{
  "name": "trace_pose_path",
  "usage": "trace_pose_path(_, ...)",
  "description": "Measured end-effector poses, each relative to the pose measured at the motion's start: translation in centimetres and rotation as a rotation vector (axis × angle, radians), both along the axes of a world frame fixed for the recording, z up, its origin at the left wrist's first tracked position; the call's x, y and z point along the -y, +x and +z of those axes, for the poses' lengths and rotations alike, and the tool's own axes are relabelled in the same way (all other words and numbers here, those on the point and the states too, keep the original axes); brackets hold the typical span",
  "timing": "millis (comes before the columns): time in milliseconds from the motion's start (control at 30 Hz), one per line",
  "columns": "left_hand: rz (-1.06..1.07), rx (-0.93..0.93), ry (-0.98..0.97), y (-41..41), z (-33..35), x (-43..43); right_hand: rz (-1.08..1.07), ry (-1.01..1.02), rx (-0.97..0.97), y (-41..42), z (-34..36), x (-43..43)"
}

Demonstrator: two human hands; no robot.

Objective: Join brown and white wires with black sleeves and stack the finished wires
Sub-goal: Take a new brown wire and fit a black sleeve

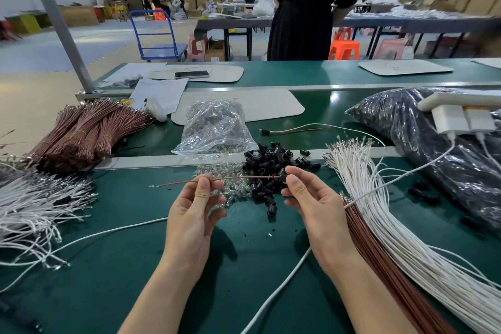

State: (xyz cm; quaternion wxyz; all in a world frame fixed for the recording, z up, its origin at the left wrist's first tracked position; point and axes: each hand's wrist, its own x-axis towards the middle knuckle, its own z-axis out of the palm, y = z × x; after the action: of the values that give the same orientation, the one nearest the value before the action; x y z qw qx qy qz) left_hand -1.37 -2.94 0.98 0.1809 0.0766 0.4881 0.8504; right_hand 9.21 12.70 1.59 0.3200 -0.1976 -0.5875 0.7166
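Stretching across the whole lower view, a dark green work table carries everything. At its right end lies a big clear plastic sack of small black parts. Beside the sack, a thick sheaf of long white wires fans towards the person, and a flat band of straight brown wires lies touching its inner edge. At the far left are tied bundles of brown wires with metal tips, with a loose tangle of white wires nearer. A smaller crumpled clear bag sits at the middle. Just in front of it are a heap of short black tubular sleeves and a scatter of small clear glassy pieces. Beyond the heap lies a brown-and-white wire pair joined at a black cap.

Both bare hands are raised just above the table, near the heap. The left hand pinches a single thin brown wire between thumb and forefinger. This wire runs nearly level and taut between the hands, its bare metal terminal sticking out past the left hand. The right hand pinches one black sleeve at the wire's right end. Whether the wire tip is inside the sleeve cannot be told.
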Motion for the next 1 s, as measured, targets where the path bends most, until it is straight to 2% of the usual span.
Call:
trace_pose_path(233,-0.101,0.011,-0.006,0.5,-0.2,-0.5,0.075,-0.04,-0.005,-0.2,-0.1,0.9)
trace_pose_path(500,-0.158,0.033,-0.002,1.0,-0.5,-0.7,0.187,-0.445,-0.208,-0.7,-0.1,0.8)
trace_pose_path(833,-0.281,-0.024,-0.028,2.6,-0.4,-1.4,0.278,-0.398,-0.13,-1.1,-0.5,2.2)
trace_pose_path(1000,-0.112,0.08,0.008,1.3,0.0,-1.1,0.162,-0.401,-0.145,-0.9,-0.3,1.0)
